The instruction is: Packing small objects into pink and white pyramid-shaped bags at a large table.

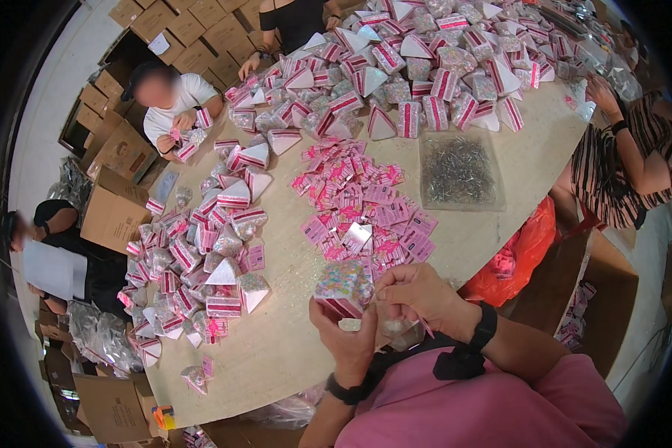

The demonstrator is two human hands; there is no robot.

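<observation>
Close above the counter, the left hand grips a half-packed bead pouch while the right hand pinches its top; finished packets heap high, pink cards remain.

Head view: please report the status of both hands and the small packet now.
Left hand grips small packet of colourful bits from below. Right hand fingers pinch its top edge. Pink cards pile lies just beyond; nothing blocks the hands.
</observation>
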